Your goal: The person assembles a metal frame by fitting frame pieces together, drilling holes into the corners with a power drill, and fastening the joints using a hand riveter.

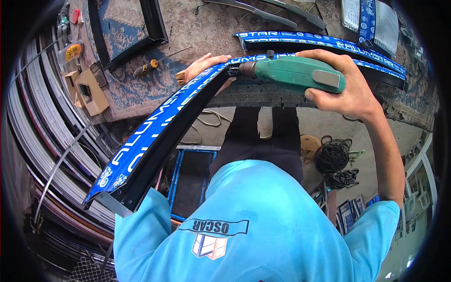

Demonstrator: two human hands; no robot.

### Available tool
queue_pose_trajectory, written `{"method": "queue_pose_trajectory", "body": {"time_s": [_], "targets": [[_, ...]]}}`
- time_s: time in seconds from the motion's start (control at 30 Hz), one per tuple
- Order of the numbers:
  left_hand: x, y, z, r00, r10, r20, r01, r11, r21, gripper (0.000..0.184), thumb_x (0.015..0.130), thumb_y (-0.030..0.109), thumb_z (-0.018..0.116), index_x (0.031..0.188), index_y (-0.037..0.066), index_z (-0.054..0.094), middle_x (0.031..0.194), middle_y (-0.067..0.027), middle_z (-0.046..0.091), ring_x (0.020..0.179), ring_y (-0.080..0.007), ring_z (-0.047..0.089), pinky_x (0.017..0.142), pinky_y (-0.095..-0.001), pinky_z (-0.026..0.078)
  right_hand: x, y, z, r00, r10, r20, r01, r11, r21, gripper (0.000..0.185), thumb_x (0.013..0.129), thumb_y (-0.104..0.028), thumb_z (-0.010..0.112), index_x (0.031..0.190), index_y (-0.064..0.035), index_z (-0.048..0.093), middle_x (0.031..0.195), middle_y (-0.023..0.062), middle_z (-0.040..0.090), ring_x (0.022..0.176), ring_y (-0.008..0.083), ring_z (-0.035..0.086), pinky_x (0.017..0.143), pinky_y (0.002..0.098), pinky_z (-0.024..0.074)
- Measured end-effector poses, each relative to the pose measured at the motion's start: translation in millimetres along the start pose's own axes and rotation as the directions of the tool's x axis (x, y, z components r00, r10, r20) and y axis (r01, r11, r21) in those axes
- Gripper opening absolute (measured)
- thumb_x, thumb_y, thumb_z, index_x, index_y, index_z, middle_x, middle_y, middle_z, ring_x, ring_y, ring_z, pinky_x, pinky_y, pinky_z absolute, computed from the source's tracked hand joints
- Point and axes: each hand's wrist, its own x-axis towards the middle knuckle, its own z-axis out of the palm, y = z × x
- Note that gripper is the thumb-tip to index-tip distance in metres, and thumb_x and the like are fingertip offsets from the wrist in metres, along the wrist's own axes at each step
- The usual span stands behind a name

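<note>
My right hand (pixel 350 89) is wrapped around the body of a green power drill (pixel 300 74), held level with its nose pointing left. The drill's tip meets the inner side of a dark aluminium profile (pixel 157 124) covered in blue printed film. That profile slants from the table edge down to the lower left, past my left side. At its far end it meets another blue-filmed length running right, partly behind the drill. My left hand (pixel 206 66) grips the profile close to this corner, with some fingers hidden behind it.
On the carpet-covered table (pixel 197 28) lie a screwdriver (pixel 146 68), a black frame (pixel 129 51), another blue-filmed profile (pixel 324 44) and a cardboard box (pixel 89 91). Long profiles (pixel 51 131) are stacked at left. A black cable coil (pixel 332 155) lies on the floor at right.
</note>
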Motion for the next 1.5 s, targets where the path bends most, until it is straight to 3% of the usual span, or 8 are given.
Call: {"method": "queue_pose_trajectory", "body": {"time_s": [0.27,0.5,0.57,1.0,1.2,1.3,1.4,1.5], "targets": [[1.0,3.1,-1.4,1.0,-0.017,0.005,0.017,1.0,-0.005,0.052,0.078,0.019,0.09,0.125,0.01,0.07,0.125,-0.0075,0.076,0.114,-0.0248,0.074,0.114,-0.0503,0.049,1.6,-7.8,3.4,0.999,0.006,-0.033,-0.006,1.0,-0.009,0.057,0.072,-0.027,0.078,0.119,0.0043,0.07,0.096,0.0136,0.074,0.086,0.022,0.071,0.081,0.0361,0.0592],[-0.1,1.6,-0.8,1.0,0.01,0.001,-0.01,0.998,0.059,0.052,0.078,0.022,0.091,0.125,0.011,0.071,0.125,-0.0069,0.076,0.113,-0.0248,0.074,0.112,-0.0493,0.051,7.7,-11.4,4.9,0.993,0.109,0.035,-0.11,0.994,0.019,0.07,0.068,-0.04,0.074,0.122,0.0045,0.07,0.101,0.0151,0.073,0.089,0.0254,0.071,0.081,0.0383,0.0592],[-1.2,2.9,-0.1,1.0,0.003,-0.005,-0.003,0.999,0.054,0.052,0.077,0.023,0.091,0.125,0.011,0.071,0.125,-0.0065,0.076,0.112,-0.0243,0.074,0.112,-0.0491,0.051,0.6,-8.0,5.6,0.998,0.012,-0.057,-0.01,1.0,0.03,0.055,0.073,-0.027,0.077,0.117,0.0055,0.071,0.097,0.0129,0.073,0.087,0.0193,0.069,0.081,0.0343,0.0578],[3.1,10.1,-4.2,0.996,-0.067,0.058,0.067,0.998,0.007,0.05,0.08,0.015,0.089,0.126,0.009,0.069,0.124,-0.0095,0.075,0.118,-0.0255,0.072,0.117,-0.0496,0.045,-1.7,-12.5,2.3,0.979,0.203,-0.013,-0.2,0.972,0.127,0.054,0.074,-0.037,0.082,0.113,-0.0005,0.076,0.096,0.0102,0.075,0.089,0.0196,0.07,0.084,0.0336,0.0568],[2.8,15.0,-3.7,0.997,-0.079,0.02,0.078,0.995,0.067,0.046,0.079,0.02,0.087,0.121,0.01,0.07,0.122,-0.0085,0.076,0.113,-0.0259,0.073,0.114,-0.0502,0.048,-91.8,-14.2,-38.9,0.965,0.158,-0.207,-0.113,0.97,0.216,0.066,0.075,-0.037,0.081,0.127,0.0024,0.069,0.109,0.0117,0.074,0.1,0.0194,0.07,0.09,0.0351,0.0564],[2.1,15.1,-2.0,0.997,-0.079,-0.003,0.079,0.996,0.047,0.046,0.079,0.019,0.087,0.121,0.01,0.07,0.121,-0.0085,0.076,0.113,-0.0263,0.073,0.114,-0.0501,0.049,-175.5,-23.7,-50.7,0.845,0.236,-0.48,-0.11,0.955,0.276,0.077,0.074,-0.041,0.082,0.135,0.0032,0.066,0.124,0.0153,0.071,0.11,0.0238,0.069,0.094,0.038,0.0561],[2.0,16.4,-2.4,0.997,-0.079,-0.005,0.079,0.996,0.035,0.046,0.079,0.016,0.087,0.121,0.009,0.069,0.122,-0.0095,0.076,0.115,-0.0263,0.073,0.114,-0.0499,0.047,-251.3,-12.6,-53.7,0.538,0.267,-0.8,-0.041,0.956,0.292,0.085,0.074,-0.043,0.082,0.14,0.0068,0.061,0.128,0.0175,0.069,0.111,0.0249,0.069,0.095,0.0381,0.0556],[5.1,22.8,-6.8,0.995,-0.099,0.015,0.099,0.995,0.003,0.046,0.079,0.012,0.088,0.121,0.007,0.068,0.121,-0.0105,0.076,0.116,-0.0262,0.073,0.115,-0.046,0.046,-286.1,22.0,-71.6,0.263,0.3,-0.917,-0.042,0.953,0.3,0.085,0.082,-0.032,0.081,0.15,0.0091,0.049,0.137,0.0196,0.064,0.118,0.0276,0.066,0.103,0.0377,0.0517]]}}
